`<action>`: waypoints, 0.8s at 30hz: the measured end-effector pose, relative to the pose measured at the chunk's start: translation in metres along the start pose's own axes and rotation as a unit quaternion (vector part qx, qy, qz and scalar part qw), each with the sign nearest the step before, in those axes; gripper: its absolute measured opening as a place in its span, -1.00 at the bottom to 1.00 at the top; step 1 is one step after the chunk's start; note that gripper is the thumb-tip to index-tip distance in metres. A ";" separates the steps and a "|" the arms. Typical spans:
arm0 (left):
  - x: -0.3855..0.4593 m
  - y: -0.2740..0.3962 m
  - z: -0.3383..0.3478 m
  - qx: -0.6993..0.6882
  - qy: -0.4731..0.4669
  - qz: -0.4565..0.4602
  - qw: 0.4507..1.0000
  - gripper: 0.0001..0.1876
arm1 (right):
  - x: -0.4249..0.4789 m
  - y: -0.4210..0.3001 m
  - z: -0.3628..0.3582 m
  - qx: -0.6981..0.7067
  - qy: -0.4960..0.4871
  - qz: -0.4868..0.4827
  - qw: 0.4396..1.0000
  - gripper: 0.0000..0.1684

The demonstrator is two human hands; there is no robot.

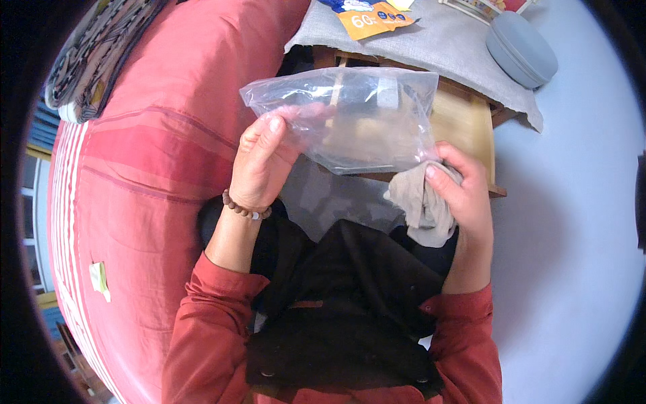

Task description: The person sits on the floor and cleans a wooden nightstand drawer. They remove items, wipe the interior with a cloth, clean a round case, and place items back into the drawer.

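Observation:
A clear plastic bag (368, 126) stretches between my two hands above an open wooden drawer (462, 126). My left hand (265, 156) grips the bag's left end, its thumb on top and the other fingers behind the film. At the lower right corner, my right hand (464, 187) pinches a bunched beige cloth (426, 204) and appears to hold the bag's edge as well. The cloth hangs below that hand. No contents can be made out inside the bag, and the drawer's floor shows through it.
A bed with a red cover (151, 166) lies on the left, bearing folded patterned bedding (106, 55) and a small pale green scrap (100, 280). On the grey tablecloth (444, 45) over the nightstand are an orange packet (373, 22) and a grey-blue zip case (522, 50). A pale wall (570, 202) rises on the right.

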State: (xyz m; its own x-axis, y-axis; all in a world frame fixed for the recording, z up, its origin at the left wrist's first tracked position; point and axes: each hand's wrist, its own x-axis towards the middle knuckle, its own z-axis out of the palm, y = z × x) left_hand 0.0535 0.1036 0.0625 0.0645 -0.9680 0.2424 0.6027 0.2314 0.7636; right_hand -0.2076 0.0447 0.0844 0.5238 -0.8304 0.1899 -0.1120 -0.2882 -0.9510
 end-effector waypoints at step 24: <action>-0.031 -0.044 0.005 0.087 0.027 -0.317 0.944 -0.71 | -0.018 0.038 0.018 0.436 0.085 0.264 0.856 -0.59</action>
State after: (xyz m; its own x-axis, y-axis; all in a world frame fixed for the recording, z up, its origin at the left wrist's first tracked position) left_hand 0.0208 0.1241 0.0242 -0.2228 -0.9194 -0.3240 0.3944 -0.3890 0.8325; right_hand -0.2064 0.0575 0.0402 0.4554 -0.8144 -0.3597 0.4162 0.5519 -0.7226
